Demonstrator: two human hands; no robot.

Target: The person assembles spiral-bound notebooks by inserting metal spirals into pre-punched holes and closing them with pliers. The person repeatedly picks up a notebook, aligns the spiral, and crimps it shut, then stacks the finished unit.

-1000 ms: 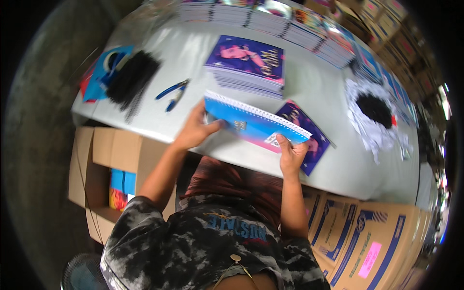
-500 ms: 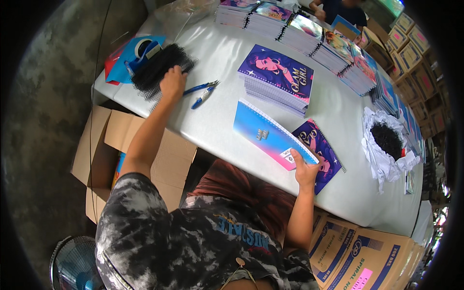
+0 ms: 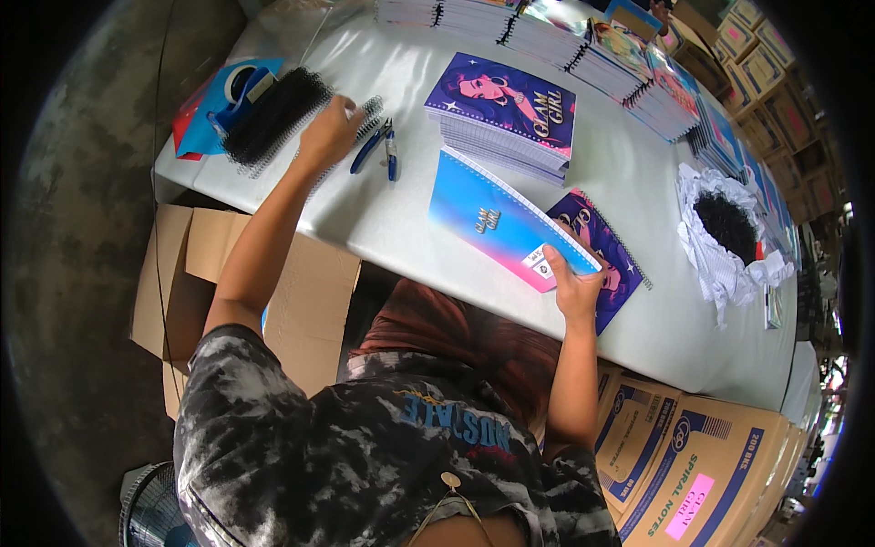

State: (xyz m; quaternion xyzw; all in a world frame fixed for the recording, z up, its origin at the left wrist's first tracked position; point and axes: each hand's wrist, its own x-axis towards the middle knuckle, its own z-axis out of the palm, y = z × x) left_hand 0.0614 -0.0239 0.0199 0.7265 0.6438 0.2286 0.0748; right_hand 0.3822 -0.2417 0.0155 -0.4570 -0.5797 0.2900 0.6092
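Observation:
My left hand (image 3: pixel 330 135) is closed on a thin black spiral binding coil (image 3: pixel 372 111), whose end sticks out beside the fingers. Just left of it lies a pile of black spiral coils (image 3: pixel 278 118). My right hand (image 3: pixel 576 284) grips the lower right end of an unbound notebook (image 3: pixel 488 214) with a blue-to-pink cover, thumb on top, punched holes along its long edge. Partly beneath it lies a purple spiral-bound notebook (image 3: pixel 612 251). Beyond stands a stack of purple-covered punched notebooks (image 3: pixel 506 105). Blue-handled cutting pliers (image 3: pixel 367 150) and a blue pen-like tool (image 3: pixel 392 157) lie between.
A tape dispenser (image 3: pixel 239 96) rests on blue and red sheets at the table's left corner. Rows of bound notebooks (image 3: pixel 547 46) line the far edge. Crumpled paper (image 3: pixel 715 283) holds black scraps at right. Cardboard boxes (image 3: pixel 301 292) flank me below; a fan (image 3: pixel 155 510) stands lower left.
My left hand has come away from the coil pile to the right, now with one coil in it. My right hand still holds the notebook. The whole view has shifted slightly.

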